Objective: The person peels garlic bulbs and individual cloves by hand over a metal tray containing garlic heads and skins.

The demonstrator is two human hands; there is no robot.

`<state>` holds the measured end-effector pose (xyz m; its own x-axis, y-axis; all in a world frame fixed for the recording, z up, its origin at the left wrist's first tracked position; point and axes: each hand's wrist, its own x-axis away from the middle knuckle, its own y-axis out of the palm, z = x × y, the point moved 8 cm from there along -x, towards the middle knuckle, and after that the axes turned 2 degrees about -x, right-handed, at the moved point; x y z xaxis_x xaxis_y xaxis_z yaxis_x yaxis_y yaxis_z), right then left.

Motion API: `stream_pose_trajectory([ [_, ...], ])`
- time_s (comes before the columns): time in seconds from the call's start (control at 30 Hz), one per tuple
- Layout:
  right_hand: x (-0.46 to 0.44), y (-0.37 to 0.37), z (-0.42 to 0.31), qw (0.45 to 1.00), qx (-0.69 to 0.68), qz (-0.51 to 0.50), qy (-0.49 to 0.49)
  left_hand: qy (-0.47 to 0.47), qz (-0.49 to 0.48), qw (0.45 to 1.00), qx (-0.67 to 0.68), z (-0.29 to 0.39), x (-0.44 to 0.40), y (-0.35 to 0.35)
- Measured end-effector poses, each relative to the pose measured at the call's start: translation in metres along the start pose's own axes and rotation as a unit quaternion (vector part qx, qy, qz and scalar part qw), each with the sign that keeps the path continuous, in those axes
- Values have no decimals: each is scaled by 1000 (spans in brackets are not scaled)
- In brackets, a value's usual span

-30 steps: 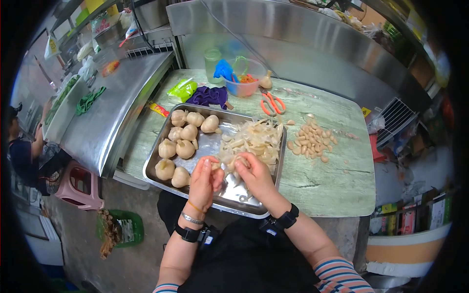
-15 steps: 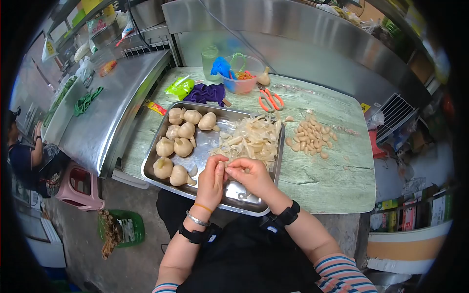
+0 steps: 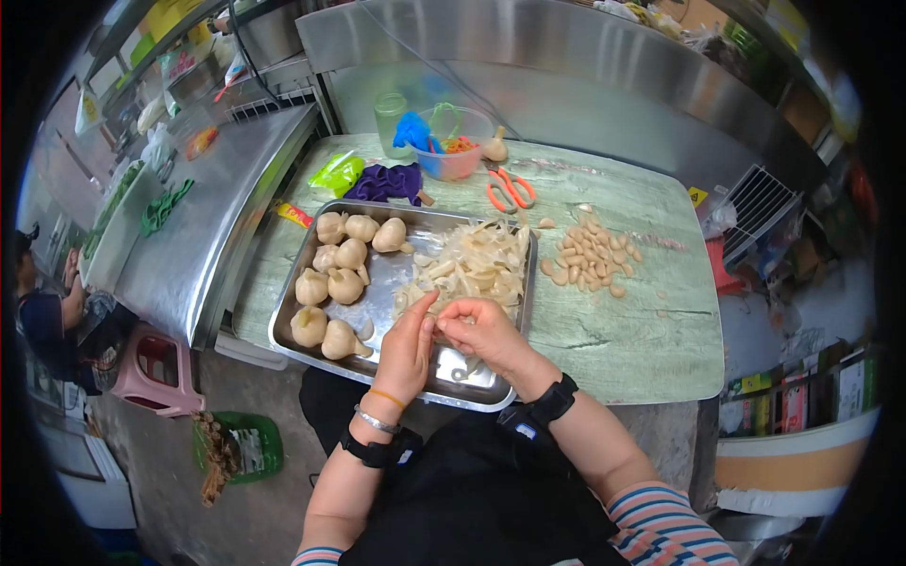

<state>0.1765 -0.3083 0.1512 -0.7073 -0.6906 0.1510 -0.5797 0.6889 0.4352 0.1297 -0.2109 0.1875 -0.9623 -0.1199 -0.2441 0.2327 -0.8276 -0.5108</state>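
Observation:
My left hand [image 3: 407, 351] and my right hand [image 3: 486, 337] meet over the near part of a steel tray [image 3: 274, 330]. Their fingertips pinch together on a small pale garlic clove, mostly hidden by the fingers. Whole garlic bulbs [image 3: 345, 286], several of them, fill the tray's left side. Just beyond my fingers lies a heap of papery garlic skins [image 3: 477, 259]. On the table right of the tray is a loose pile of peeled cloves [image 3: 593, 255].
Orange-handled scissors [image 3: 511, 191] lie behind the tray. Near them stand a plastic tub [image 3: 455, 162], a glass jar [image 3: 390, 127] and one bulb [image 3: 495, 146]. A purple cloth [image 3: 385, 182] and green packet [image 3: 337, 174] lie left. Another person [image 3: 52, 311] sits at far left.
The view has shifted slightly, so the table sits a little further left. My hands stay together over the tray, with the fingers of my left hand a bit straighter.

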Motion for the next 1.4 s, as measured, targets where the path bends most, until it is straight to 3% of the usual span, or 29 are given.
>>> stream_pose_trajectory([
  [0.13,1,5,-9,998,11,14,-53,-5,-11,1000,-19,2,0,1],
  [0.2,0,3,-7,998,-11,13,-56,-107,-85,985,103,-11,2,9],
  [0.33,1,-2,-13,982,137,41,-120,-58,-67,988,129,-17,-2,8],
  [0.37,4,0,-19,971,185,47,-144,-113,-75,975,174,-28,0,9],
  [0.4,4,0,-21,971,185,48,-144,-168,-82,958,219,-39,3,11],
  [0.43,4,-2,-20,979,147,53,-132,-169,-82,957,220,-42,3,11],
  [0.5,5,-1,-20,986,107,57,-117,-136,-48,927,345,-38,1,5],
  [0.6,6,3,-24,989,86,54,-109,-164,-17,908,385,-27,1,6],
  [0.67,7,11,-20,996,4,15,-85,-176,-39,904,388,-22,2,6],
  [0.73,4,0,-16,990,67,45,-120,-187,-61,899,391,-27,2,11],
  [0.77,4,-7,-19,977,128,73,-154,-157,-15,902,403,-35,2,6],
  [0.83,3,-16,-15,977,126,97,-140,-113,63,896,426,-38,1,-8],
  [0.9,0,-25,-11,977,124,119,-125,-104,84,894,428,-36,2,-11],
  [0.97,-5,-27,6,993,79,79,-47,-96,103,891,432,-33,3,-15],
  [1.13,-2,-4,-5,986,129,82,-67,-55,123,920,367,-28,4,-15],
  [1.4,3,1,-10,974,199,80,-75,-115,102,940,306,-37,5,-13],
])
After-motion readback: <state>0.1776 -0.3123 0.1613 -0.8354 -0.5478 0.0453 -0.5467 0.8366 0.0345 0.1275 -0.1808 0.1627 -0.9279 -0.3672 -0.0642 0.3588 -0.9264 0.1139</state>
